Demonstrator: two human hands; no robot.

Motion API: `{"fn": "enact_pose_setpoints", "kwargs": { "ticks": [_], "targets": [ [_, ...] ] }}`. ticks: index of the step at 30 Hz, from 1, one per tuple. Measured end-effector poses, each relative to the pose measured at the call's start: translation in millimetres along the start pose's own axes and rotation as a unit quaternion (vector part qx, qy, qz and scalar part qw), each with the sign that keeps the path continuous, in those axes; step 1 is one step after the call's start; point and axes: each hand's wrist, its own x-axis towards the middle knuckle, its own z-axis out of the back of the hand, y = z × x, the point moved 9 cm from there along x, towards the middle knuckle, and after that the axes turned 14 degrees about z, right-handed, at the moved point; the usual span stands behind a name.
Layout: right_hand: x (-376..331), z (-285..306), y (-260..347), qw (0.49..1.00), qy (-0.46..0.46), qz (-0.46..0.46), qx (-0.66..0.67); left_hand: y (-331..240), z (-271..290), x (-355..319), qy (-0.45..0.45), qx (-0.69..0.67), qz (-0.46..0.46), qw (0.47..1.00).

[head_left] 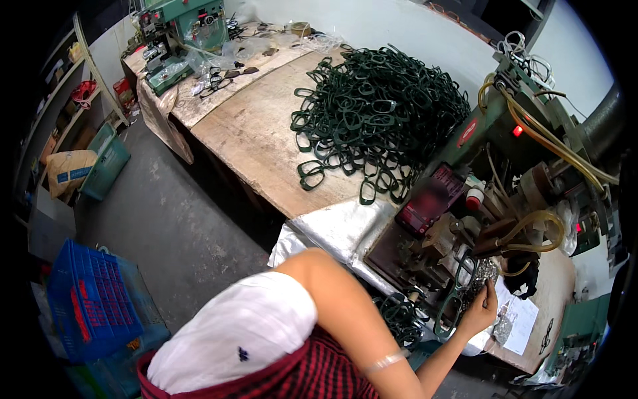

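My right hand (480,311) is at the green machine on the right, fingertips bent together at a heap of small shiny metal pieces (486,271). What it pinches, if anything, is too small to tell. Close beside those fingers, a dark green eyeglass frame (458,288) stands tilted at the machine's metal fixture (435,256). My left arm (352,312), in a white sleeve and with a pale band near its lower end, reaches down to the picture's lower edge. The fingers of my left hand cannot be made out there.
A large heap of dark green eyeglass frames (385,106) covers the far part of the wooden table (246,143). More frames (402,319) lie below the fixture. A phone-like screen (432,199) leans against the machine (485,133). Blue crates (93,292) stand on the floor at left.
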Motion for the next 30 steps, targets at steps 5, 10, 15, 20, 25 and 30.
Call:
{"fn": "enact_pose_setpoints", "kwargs": {
  "ticks": [5, 10, 15, 20, 25, 30],
  "targets": [
    [-4, 2, 4, 0.994, -0.028, -0.07, 0.074, 15, -34, 13, 0.081, -0.098, -0.025, 0.992],
    [-10, 4, -2, 0.99, -0.04, -0.094, 0.1, 13, -53, 18, 0.116, -0.153, -0.033, 0.981],
    [9, -4, 49, 0.963, -0.044, -0.118, 0.239, 18, -68, 14, 0.144, -0.212, -0.02, 0.966],
    [40, -24, 93, 0.925, -0.034, -0.109, 0.363, 19, -72, 5, 0.17, -0.262, -0.003, 0.95],
    [45, -36, 112, 0.907, -0.04, -0.128, 0.4, 20, -74, 3, 0.189, -0.279, 0.011, 0.941],
    [47, -50, 129, 0.844, -0.033, -0.179, 0.504, 18, -75, 2, 0.205, -0.29, 0.019, 0.935]
  ]
}}
